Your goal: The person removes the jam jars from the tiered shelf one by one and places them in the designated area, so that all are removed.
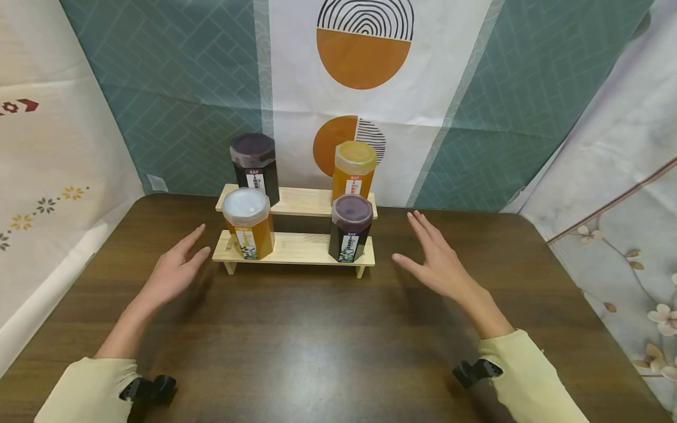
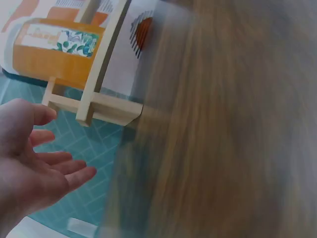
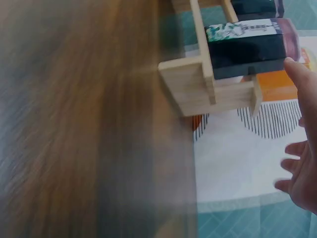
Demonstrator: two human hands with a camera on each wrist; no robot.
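A two-step pale wooden rack (image 1: 301, 248) stands toward the back of the table, bearing several lidded jars. On its lower step are an amber jar with a whitish lid (image 1: 247, 223) at left and a dark jar with a purple lid (image 1: 351, 229) at right. The upper step carries another dark jar (image 1: 255, 167) at left and an orange jar with a yellow lid (image 1: 354, 167) at right. My left hand (image 1: 173, 271) hovers left of the rack, fingers extended, holding nothing. To the right of it, my right hand (image 1: 438, 258) is likewise spread, apart from the jars.
The brown wooden table (image 1: 296, 341) has rounded back corners. Behind it hangs a teal and white patterned cloth (image 1: 201, 106). Pale printed cloths (image 1: 53, 164) hang along the left side, and a floral one (image 1: 624, 247) along the right.
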